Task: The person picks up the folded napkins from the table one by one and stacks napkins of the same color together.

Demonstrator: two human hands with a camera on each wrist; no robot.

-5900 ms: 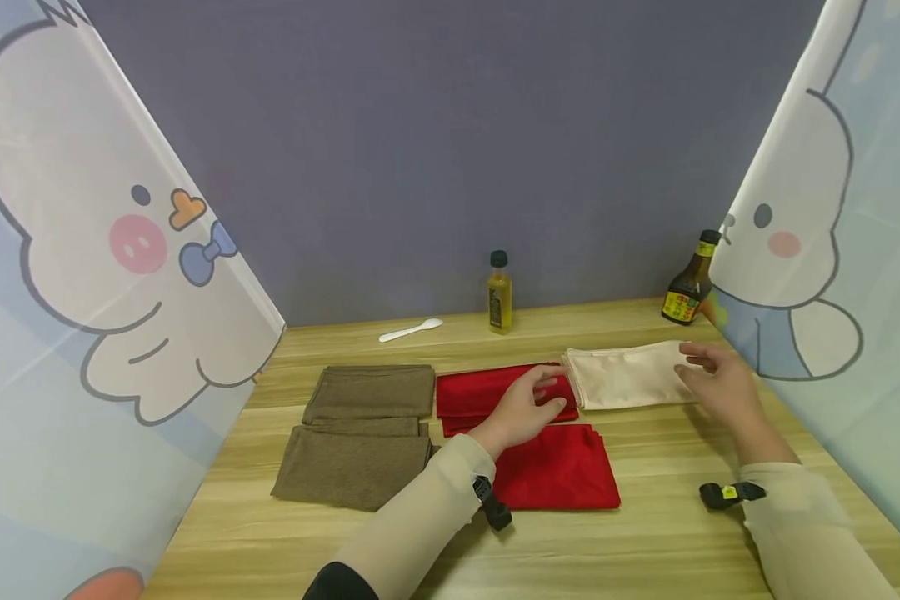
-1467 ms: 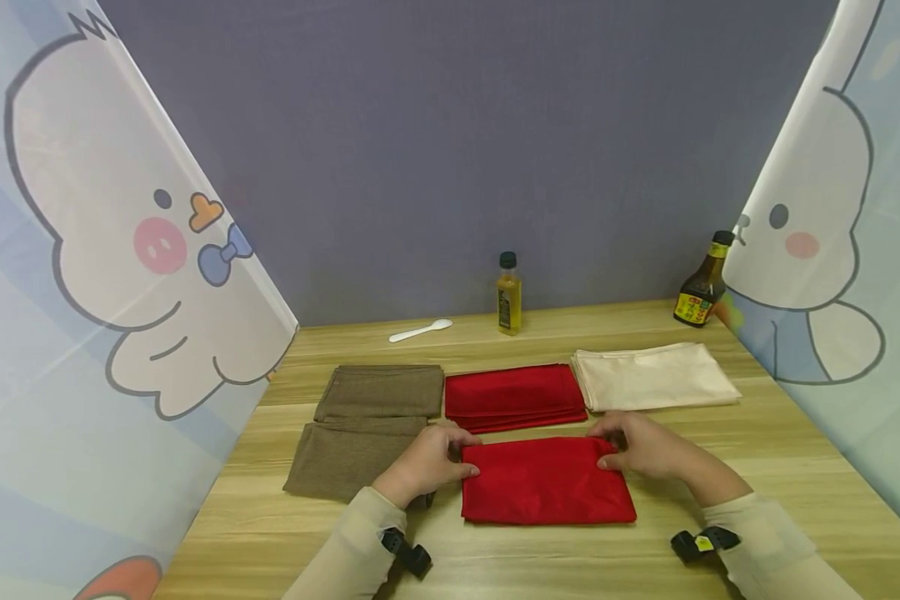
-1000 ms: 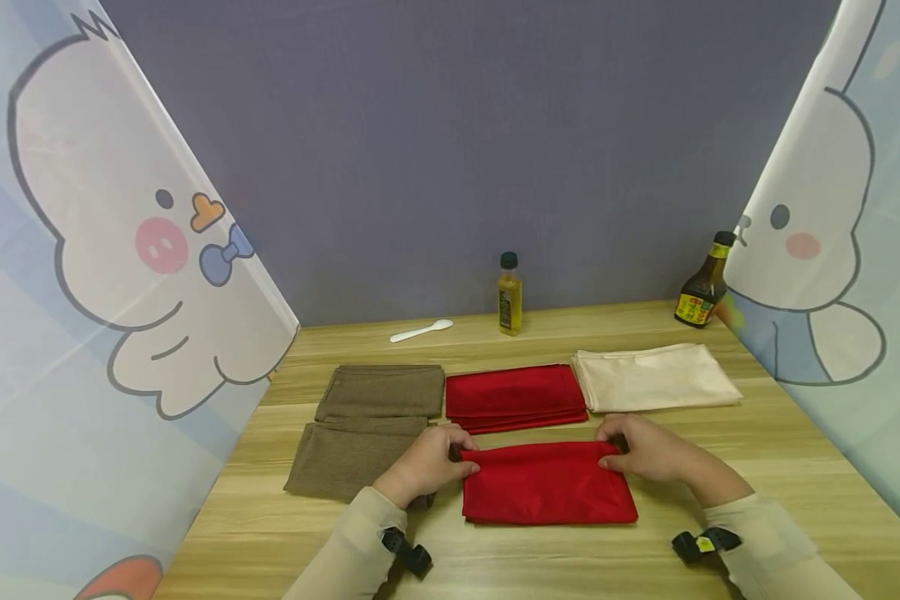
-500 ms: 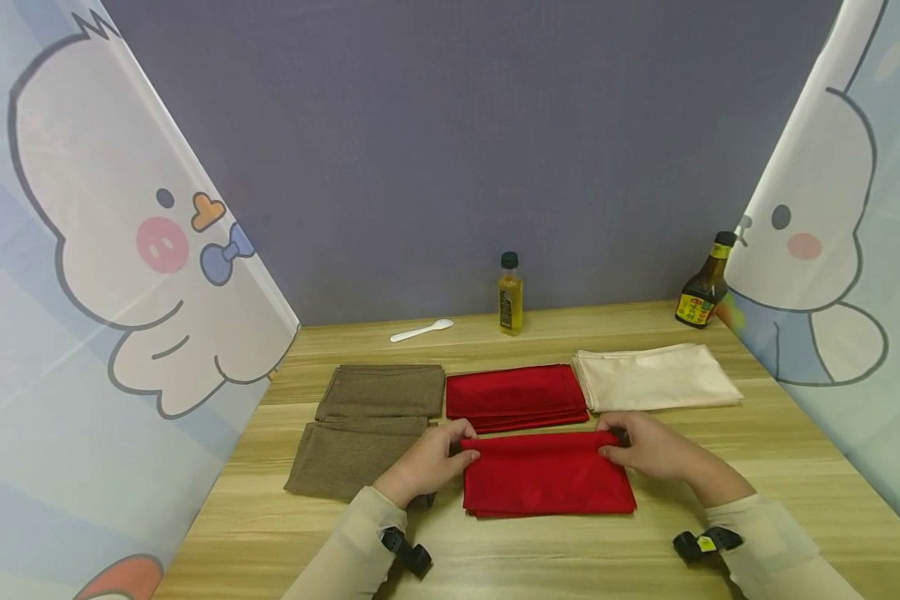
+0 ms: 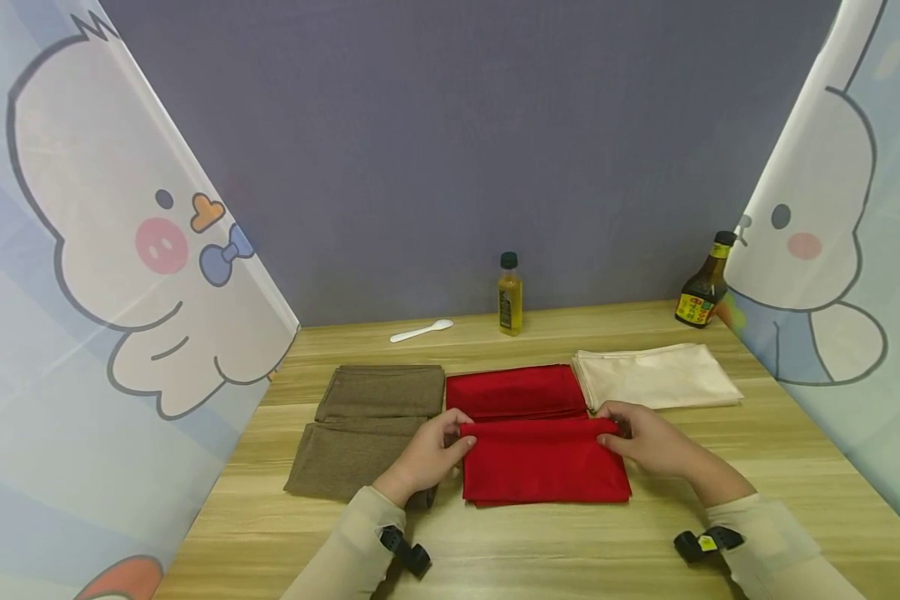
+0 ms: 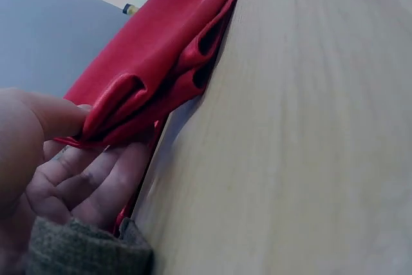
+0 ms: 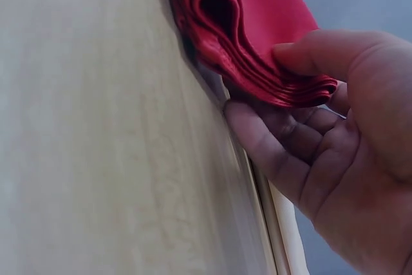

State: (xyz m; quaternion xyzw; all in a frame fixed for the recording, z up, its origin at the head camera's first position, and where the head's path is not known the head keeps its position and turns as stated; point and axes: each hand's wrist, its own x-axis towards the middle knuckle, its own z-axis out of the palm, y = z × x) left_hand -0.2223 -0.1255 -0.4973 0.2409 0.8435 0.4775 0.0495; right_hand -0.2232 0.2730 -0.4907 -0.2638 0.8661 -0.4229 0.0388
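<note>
A folded red cloth (image 5: 546, 463) is pinched at its two far corners by my hands. My left hand (image 5: 429, 454) grips the left corner, thumb on top and fingers beneath, as the left wrist view shows. At the right corner my right hand (image 5: 647, 440) pinches the layered folds (image 7: 283, 85) between thumb and fingers. The cloth's far edge is raised off the table and overlaps a second folded red cloth (image 5: 516, 392) lying just behind. Stacked folds and loops show at the cloth's side in both wrist views.
Two folded brown cloths (image 5: 381, 392) lie at the left, the nearer one (image 5: 345, 462) beside my left hand. A folded cream cloth (image 5: 656, 377) is at the right. Behind stand a small yellow oil bottle (image 5: 510, 300), a dark sauce bottle (image 5: 701, 287) and a white spoon (image 5: 422, 331).
Earlier my hands were over the rear red and cream cloths. They then took hold of the front red cloth. Over the last second it has been lifted and shifted away, toward the rear red cloth.
</note>
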